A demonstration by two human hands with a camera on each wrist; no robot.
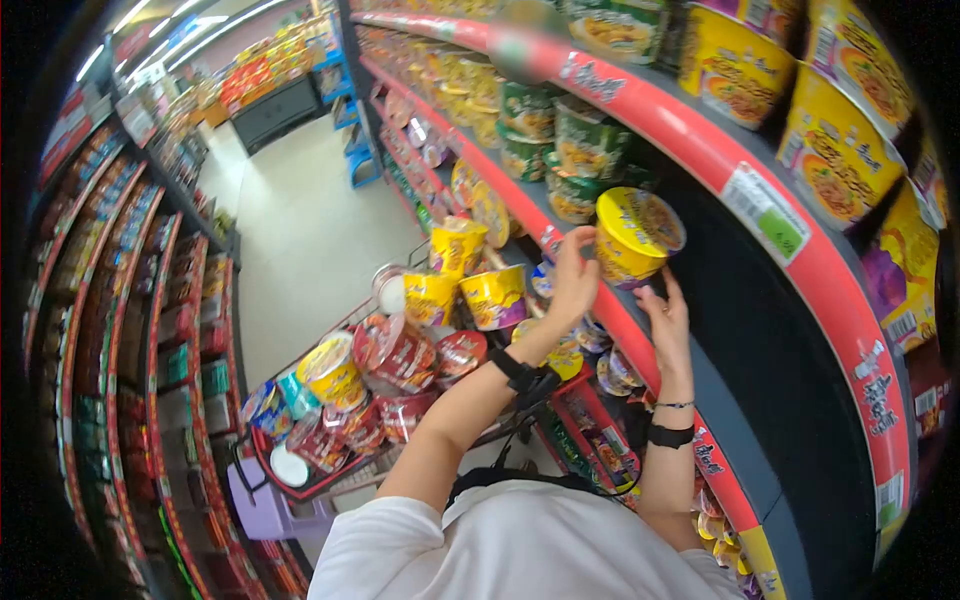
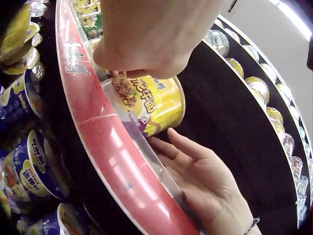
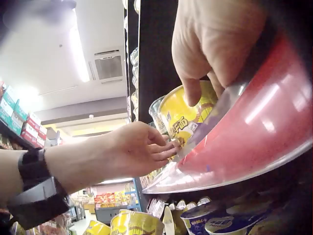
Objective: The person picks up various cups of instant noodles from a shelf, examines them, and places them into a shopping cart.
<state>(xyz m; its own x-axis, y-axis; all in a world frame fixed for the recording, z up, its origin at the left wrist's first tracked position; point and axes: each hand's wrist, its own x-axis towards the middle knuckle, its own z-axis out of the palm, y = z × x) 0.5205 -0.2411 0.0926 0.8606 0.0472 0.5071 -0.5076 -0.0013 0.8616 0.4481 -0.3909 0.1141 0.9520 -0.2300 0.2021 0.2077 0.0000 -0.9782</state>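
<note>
A yellow instant noodle cup [image 1: 628, 240] stands on a shelf near its red front edge, between my two hands. My left hand [image 1: 574, 277] is at the cup's left side, its loosely bent fingertips right at the wall in the right wrist view. From the other side, my right hand [image 1: 668, 322] reaches in with fingers extended, palm showing in the left wrist view. Its fingertips [image 2: 157, 146] are close to the lower edge of the cup. In the left wrist view the back of my left hand covers part of the cup.
Green noodle cups [image 1: 575, 160] stand beyond the yellow one. Below left is a shopping cart [image 1: 290, 490] heaped with red and yellow cups. A red price rail [image 1: 690, 115] with upper-shelf cups curves overhead. Shelves [image 1: 120, 330] line the aisle's left side.
</note>
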